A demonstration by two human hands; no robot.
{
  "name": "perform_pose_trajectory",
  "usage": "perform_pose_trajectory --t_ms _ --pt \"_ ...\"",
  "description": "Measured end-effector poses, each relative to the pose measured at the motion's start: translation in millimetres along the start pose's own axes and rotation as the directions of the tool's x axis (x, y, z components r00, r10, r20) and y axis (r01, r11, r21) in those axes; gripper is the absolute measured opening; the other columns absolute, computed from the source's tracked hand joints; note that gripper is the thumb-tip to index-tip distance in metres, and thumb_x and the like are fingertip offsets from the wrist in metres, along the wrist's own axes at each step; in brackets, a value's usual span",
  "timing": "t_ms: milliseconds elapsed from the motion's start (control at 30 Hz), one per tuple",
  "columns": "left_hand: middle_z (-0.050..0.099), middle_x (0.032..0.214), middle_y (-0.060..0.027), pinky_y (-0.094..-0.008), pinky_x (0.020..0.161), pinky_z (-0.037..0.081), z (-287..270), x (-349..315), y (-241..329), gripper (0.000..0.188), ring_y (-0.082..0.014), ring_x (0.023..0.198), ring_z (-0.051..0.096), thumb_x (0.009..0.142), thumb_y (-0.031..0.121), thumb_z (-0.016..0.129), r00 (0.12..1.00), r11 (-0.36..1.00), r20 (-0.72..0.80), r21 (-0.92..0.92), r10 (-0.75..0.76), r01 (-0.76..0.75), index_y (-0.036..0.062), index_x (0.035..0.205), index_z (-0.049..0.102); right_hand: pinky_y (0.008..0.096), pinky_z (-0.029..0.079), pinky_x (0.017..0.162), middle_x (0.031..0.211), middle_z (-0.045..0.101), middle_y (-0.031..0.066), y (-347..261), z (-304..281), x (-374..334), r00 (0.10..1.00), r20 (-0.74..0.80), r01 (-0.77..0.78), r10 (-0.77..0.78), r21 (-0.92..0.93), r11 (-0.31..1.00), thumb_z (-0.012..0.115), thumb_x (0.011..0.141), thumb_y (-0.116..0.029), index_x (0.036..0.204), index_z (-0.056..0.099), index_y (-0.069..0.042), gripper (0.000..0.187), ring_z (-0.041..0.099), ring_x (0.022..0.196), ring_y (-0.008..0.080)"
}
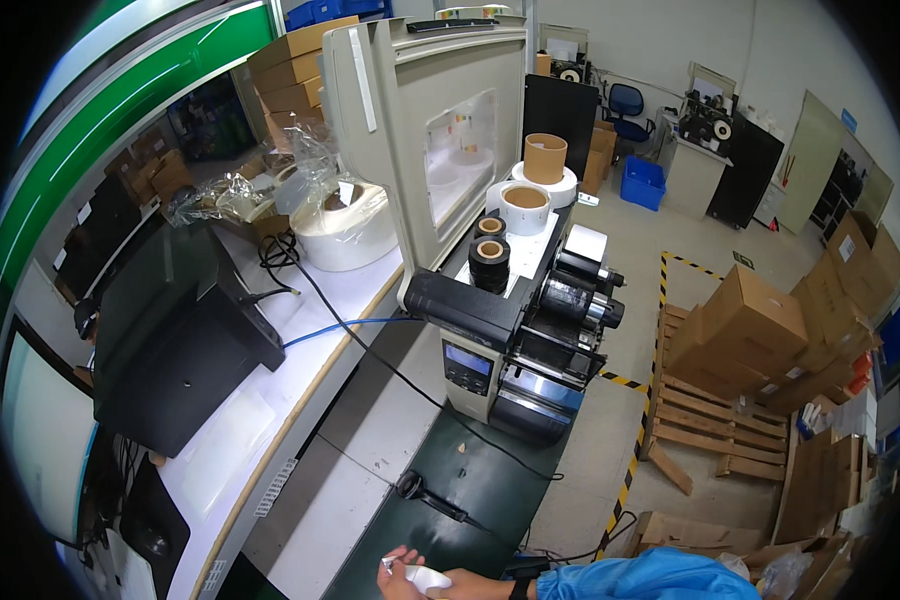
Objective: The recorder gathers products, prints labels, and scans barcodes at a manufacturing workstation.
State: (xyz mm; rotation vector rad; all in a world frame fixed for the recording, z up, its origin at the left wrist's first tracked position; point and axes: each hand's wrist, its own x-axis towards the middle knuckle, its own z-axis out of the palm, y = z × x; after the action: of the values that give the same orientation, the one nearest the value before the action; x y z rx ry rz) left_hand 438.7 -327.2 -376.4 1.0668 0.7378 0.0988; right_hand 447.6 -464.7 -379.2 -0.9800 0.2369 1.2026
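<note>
Both hands meet at the bottom edge of the head view, over the near end of a dark green bench top (370, 560). Between them is a small white object (427, 578), perhaps paper or a label; its exact kind is unclear. Bent fingers of my left hand (398, 577) close on its left side. My right hand (467, 585), below a blue sleeve and dark wristband, grips its right side. Beyond them a black handheld barcode scanner (430, 494) lies on the bench. Farther off stands a label printer (470, 375), cover raised, its roller side exposed.
White label rolls (525, 208) and black ribbon rolls (489, 262) sit on the printer. A black cable (410, 388) crosses toward the bench. At left, a white table (220, 470) carries a black machine (185, 350) and a large wrapped roll (345, 235). Cartons (750, 315) and a pallet (720, 425) stand right.
</note>
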Motion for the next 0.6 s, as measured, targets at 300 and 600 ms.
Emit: perform_pose_trajectory --t_ms 300,600 --pt "0.067 0.091 -0.0231 -0.0436 0.072 0.050 -10.8 -26.7 22.5 0.023 -0.0405 0.082 0.064 0.097 0.013 0.047 0.906 0.533 0.379 0.735 0.190 -0.419 -0.0017 0.103 0.064 0.0280 0.052 0.067 0.085 0.062 0.0047 5.4 -8.9 32.9 0.930 -0.159 0.241 -0.332 -0.419 0.875 0.057 0.093 -0.014 0.111 0.061 0.000 0.023 0.061 0.068 0.0144" --pt "0.066 0.090 -0.0172 -0.0352 0.065 0.052 -20.6 -26.5 19.5 0.033 -0.0222 0.076 0.064 0.103 0.026 0.046 0.927 0.770 0.374 0.590 0.007 -0.244 -0.0027 0.104 0.063 0.0437 0.051 0.075 0.094 0.066 0.0180 -18.8 26.8 -22.9 0.764 -0.127 0.358 -0.632 -0.732 0.580 0.056 0.095 -0.024 0.090 0.064 -0.003 0.023 0.063 0.088 0.0392"
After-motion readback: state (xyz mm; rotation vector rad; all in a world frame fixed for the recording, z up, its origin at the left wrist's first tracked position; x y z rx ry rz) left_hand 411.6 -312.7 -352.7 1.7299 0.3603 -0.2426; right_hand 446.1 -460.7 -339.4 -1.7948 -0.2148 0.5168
